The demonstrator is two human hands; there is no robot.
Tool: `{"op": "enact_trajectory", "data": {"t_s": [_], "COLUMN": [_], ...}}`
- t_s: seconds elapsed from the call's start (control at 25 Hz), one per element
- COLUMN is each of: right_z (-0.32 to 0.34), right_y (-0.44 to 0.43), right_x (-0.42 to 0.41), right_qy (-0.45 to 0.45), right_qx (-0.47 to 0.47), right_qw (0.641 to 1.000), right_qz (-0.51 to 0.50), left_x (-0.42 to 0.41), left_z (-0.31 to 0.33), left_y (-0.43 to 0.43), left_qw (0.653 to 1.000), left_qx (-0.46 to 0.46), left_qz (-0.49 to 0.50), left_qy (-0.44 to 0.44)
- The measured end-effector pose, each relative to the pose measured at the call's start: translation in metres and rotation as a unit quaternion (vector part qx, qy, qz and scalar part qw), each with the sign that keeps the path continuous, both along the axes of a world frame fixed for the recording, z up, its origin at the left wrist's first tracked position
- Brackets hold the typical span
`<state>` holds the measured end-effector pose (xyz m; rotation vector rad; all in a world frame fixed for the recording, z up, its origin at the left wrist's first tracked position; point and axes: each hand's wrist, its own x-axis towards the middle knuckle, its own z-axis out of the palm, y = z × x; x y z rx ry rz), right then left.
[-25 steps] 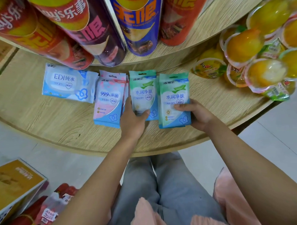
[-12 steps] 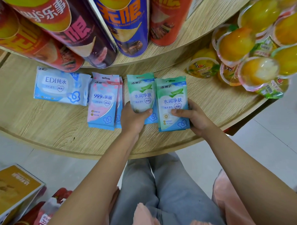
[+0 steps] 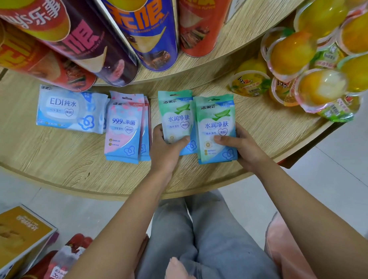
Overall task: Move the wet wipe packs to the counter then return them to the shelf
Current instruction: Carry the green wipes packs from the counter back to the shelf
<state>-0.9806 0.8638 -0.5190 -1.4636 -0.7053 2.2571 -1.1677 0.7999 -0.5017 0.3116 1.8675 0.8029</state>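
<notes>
Left hand [image 3: 164, 152] pinches a flat, glossy green-and-white wet wipe pack [image 3: 176, 116], thumb across its face. Right hand [image 3: 241, 147] grips a matching pack [image 3: 216, 125], overlapping the first. Both rectangular plastic pouches lie on the curved, pale wood-grain shelf [image 3: 54, 164].

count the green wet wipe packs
2 visible: the left green pack gripped by the left hand, the right green pack gripped by the right hand. Others may lie stacked beneath.

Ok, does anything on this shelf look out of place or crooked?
Nothing spilled or damaged. The jelly cups are heaped at the far right of the shelf, the lowest seeming to overhang its edge. The right green pack overlaps the left green pack.
</notes>
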Motion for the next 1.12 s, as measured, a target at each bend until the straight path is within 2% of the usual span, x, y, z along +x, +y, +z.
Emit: {"op": "enact_trajectory", "data": {"t_s": [0.12, 0.28, 0.56, 0.76, 0.96, 1.12], "right_z": [0.001, 0.008, 0.044, 0.095, 0.147, 0.176], "right_y": [0.001, 0.001, -0.024, -0.049, -0.110, -0.202], "right_x": [-0.002, 0.004, 0.019, 0.040, 0.058, 0.065], "right_qy": [-0.026, -0.065, -0.118, -0.122, -0.172, -0.216], "right_qx": [0.013, 0.038, 0.126, 0.160, 0.216, 0.221], "right_qw": [1.000, 0.996, 0.985, 0.976, 0.936, 0.867], "right_qz": [0.006, 0.046, 0.017, -0.079, -0.219, -0.390], "left_x": [-0.008, -0.023, -0.022, -0.022, -0.003, 0.033], "left_z": [-0.001, -0.002, 0.027, 0.068, 0.113, 0.145], "left_y": [0.000, -0.002, -0.019, -0.016, -0.008, -0.018], "left_qw": [0.998, 0.989, 0.987, 0.967, 0.918, 0.838], "left_qx": [0.010, -0.016, 0.050, 0.100, 0.137, 0.156], "left_qz": [0.013, -0.056, -0.074, -0.190, -0.339, -0.485], "left_qy": [-0.055, -0.137, -0.133, -0.138, -0.154, -0.194]}}
